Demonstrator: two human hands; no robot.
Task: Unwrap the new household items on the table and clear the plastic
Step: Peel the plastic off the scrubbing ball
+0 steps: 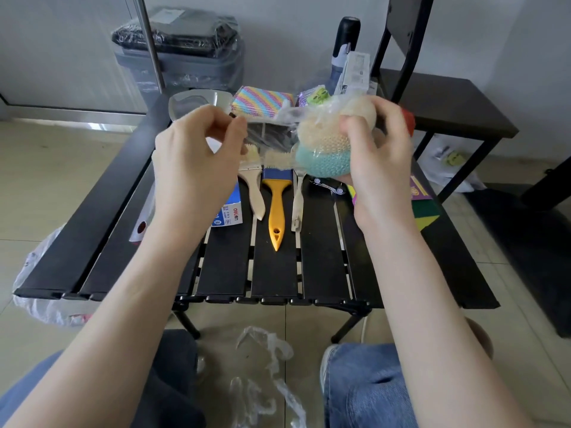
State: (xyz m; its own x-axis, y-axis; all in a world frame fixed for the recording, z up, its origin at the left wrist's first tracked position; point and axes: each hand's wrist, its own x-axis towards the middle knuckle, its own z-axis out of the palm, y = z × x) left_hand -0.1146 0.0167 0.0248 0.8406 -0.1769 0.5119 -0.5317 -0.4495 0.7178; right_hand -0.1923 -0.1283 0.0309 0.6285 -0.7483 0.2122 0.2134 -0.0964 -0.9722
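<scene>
My right hand (378, 152) grips a pack of mesh scrubbers (324, 146), cream on top and pale blue below, with a red one peeking out behind my knuckles. Clear plastic wrap (290, 114) stretches from the pack to the left, where my left hand (191, 159) pinches its end between thumb and fingers. Both hands are held above the black slatted table (309, 267).
On the table lie a yellow-handled brush (276, 208), a wooden brush (255, 193), a metal-handled brush (298, 202), a blue-white box (230, 211), striped cloths (262, 98) and colourful packs (423, 202). Loose plastic (265, 375) lies on the floor between my knees. A bin stands behind the table and a chair to its right.
</scene>
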